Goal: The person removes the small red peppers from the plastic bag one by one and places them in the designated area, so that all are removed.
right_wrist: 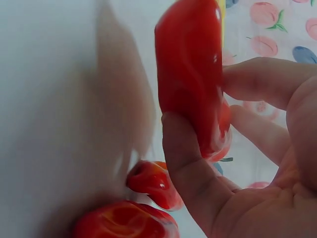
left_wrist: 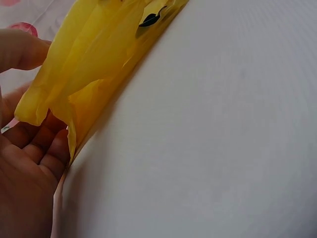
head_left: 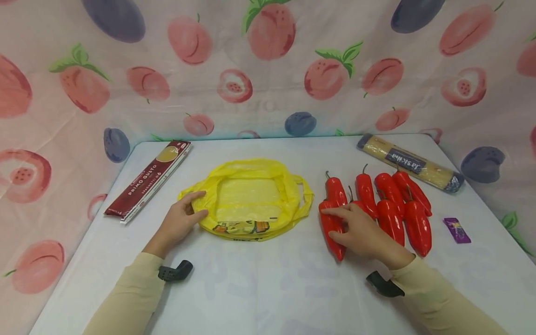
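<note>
A yellow plastic bag (head_left: 249, 191) lies in the middle of the white table with its mouth spread open. At its left edge my left hand (head_left: 177, 224) holds the rim, fingers curled against the thin plastic (left_wrist: 94, 59) in the left wrist view. My right hand (head_left: 363, 232) pinches a long, glossy red pepper (head_left: 329, 223) between thumb and fingers. The right wrist view shows this pepper (right_wrist: 188, 64) in that grip. Other red peppers (head_left: 416, 225) lie beside and beyond the right hand, which partly covers one of them.
A dark red spaghetti packet (head_left: 146, 184) lies at the back left. A clear pasta packet with a dark label (head_left: 410, 162) is at the back right. Right of the peppers is a small purple packet (head_left: 457, 230). A fruit-patterned cloth (head_left: 268, 83) hangs behind the table.
</note>
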A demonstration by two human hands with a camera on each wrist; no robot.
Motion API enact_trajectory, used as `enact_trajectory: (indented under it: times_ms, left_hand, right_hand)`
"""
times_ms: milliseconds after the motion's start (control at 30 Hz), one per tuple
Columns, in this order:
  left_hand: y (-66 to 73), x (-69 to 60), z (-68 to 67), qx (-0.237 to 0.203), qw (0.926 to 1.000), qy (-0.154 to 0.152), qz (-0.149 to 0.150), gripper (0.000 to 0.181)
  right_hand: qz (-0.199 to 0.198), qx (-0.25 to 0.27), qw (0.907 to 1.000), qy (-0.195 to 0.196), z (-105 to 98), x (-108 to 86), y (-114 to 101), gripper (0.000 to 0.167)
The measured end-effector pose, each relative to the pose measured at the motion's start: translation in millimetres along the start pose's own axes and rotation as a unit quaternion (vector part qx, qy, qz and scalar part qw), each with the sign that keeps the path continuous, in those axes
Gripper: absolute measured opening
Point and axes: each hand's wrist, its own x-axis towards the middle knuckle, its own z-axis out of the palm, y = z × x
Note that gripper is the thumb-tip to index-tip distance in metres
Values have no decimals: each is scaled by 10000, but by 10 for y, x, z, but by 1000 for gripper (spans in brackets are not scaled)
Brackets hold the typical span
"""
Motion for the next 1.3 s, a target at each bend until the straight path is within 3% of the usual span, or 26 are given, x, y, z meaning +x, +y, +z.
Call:
enact_trajectory:
  times_ms: [567,1300]
  left_hand:
    - [43,-15,33,-3,9999,-12,-149,60]
    - [37,-7,112,-9,10000,-6,-13,59]
  right_hand:
    - [13,-38,10000,-10,132,-20,27,65]
    - [74,-163,9998,12,106,-46,12,68]
